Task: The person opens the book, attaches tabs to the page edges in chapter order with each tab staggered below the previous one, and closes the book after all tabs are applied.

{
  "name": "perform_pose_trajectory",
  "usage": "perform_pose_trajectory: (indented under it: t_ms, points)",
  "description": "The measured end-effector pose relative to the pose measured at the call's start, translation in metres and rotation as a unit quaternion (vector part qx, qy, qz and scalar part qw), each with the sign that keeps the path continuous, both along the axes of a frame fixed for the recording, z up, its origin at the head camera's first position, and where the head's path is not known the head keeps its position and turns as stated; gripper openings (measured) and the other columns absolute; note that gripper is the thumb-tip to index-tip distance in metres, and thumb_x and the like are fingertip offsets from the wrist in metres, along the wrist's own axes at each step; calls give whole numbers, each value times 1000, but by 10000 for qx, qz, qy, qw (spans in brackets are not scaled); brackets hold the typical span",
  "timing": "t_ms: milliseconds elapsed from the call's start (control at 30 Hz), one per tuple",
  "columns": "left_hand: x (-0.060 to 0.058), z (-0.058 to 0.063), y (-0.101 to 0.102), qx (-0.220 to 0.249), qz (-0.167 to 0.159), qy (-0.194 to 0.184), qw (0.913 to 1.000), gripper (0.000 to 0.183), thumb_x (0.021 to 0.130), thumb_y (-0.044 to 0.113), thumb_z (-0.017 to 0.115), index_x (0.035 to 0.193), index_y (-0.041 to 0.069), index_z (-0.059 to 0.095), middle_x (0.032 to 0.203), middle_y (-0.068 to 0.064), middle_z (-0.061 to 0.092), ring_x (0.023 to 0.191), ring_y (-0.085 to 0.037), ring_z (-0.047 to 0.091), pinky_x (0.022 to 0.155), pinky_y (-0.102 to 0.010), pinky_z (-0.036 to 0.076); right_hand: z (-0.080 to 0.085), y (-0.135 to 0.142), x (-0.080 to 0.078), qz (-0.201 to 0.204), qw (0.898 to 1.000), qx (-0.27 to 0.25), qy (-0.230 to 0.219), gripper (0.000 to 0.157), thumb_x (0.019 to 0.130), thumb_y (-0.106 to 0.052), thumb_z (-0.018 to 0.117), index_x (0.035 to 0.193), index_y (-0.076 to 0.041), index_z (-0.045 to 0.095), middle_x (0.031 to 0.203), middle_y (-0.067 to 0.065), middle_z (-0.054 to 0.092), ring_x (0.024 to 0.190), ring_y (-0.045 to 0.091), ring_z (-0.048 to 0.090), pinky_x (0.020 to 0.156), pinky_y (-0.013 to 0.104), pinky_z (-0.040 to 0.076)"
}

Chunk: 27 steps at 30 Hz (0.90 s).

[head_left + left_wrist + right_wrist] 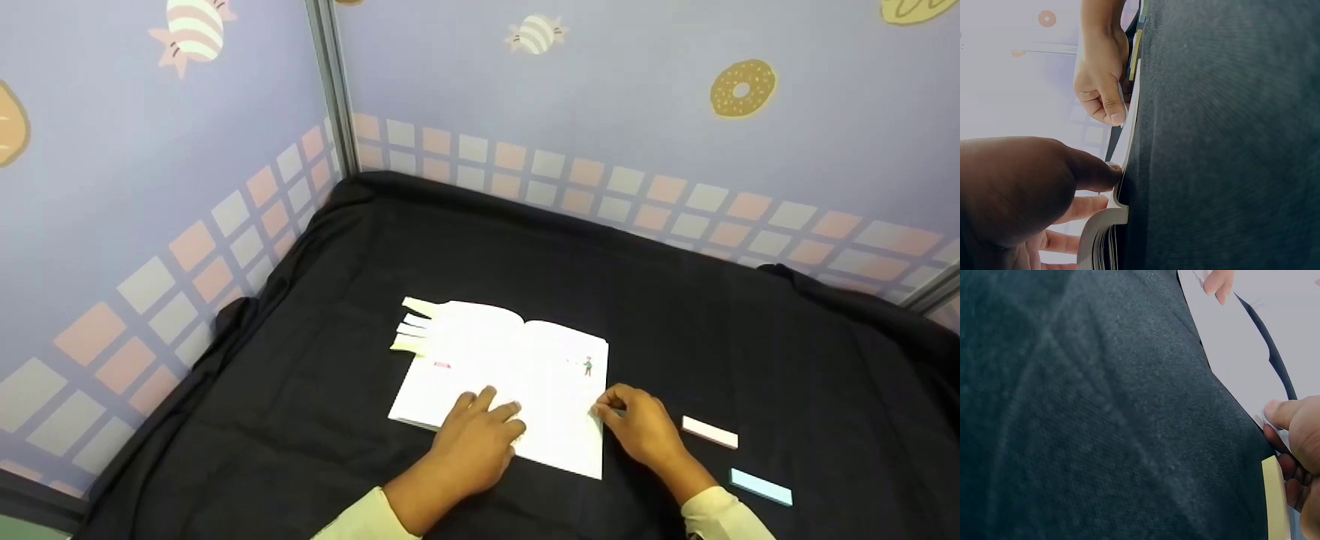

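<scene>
An open book [559, 435] lies on the black cloth, several sticky tabs [411, 330] jutting from its left edge. My left hand [476, 439] rests on the lower middle of the pages with its fingers spread, its thumb near the spine in the left wrist view. At the right page edge, my right hand [641, 424] pinches a small pale sticky strip [1123, 107] between thumb and fingers. In the right wrist view the thumb and forefinger meet right at the page's edge, and the fingers partly hide the strip.
To the right of the book lie a pale pad of sticky strips [709, 433] and a blue one [760, 487]. Black cloth [300, 420] covers the table. Patterned wall panels [600, 97] stand behind and at the left, joined by a metal post [335, 90].
</scene>
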<state>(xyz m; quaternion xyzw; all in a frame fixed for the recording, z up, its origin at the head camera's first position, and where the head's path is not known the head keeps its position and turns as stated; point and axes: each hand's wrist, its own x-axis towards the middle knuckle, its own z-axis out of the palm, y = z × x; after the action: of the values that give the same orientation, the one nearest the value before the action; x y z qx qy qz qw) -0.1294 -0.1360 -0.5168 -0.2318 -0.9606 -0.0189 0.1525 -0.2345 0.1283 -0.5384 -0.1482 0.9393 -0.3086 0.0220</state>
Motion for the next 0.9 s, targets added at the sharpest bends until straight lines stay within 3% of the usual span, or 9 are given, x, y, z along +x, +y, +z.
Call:
perform_pose_trajectory:
  t_ms: [467,567,633,767,900]
  points:
    - [-1,-2,0,98,-75,157,9998,22,77,31,69,98,26,66,122,5,60,115,-28,46,86,-43,38,1,-3,5,-139,9985,385,366,9,81,-28,73,85,-27,65,85,-6,59,84,15,55,74,40,46]
    - [-1,-1,0,63,-53,114,9999,22,78,32,68,99,26,66,123,6,59,115,-28,46,86,-43,38,1,-3,5,-34,9949,564,831,11,78,-30,76,84,-29,66,96,-5,57,92,17,52,76,41,44]
    - [-1,-1,0,41,-30,77,10000,21,78,32,68,99,26,66,123,6,59,116,-28,45,86,-43,37,2,-3,5,173,9877,773,1348,12,75,-31,78,83,-28,69,105,-1,54,98,20,48,80,42,41]
    - [0,-1,0,-3,-14,-35,10000,22,79,32,67,100,26,66,124,6,59,117,-28,45,87,-43,37,6,-2,7,810,9610,1234,2339,10,74,-30,79,80,-24,76,112,4,52,103,25,44,84,43,34]
    - [-1,2,-3,-16,-100,-189,9998,27,77,31,70,103,25,66,124,5,58,116,-28,45,87,-43,37,11,-4,13,1329,9428,1703,2538,16,80,-34,71,88,-21,78,101,0,54,94,23,45,77,38,33]
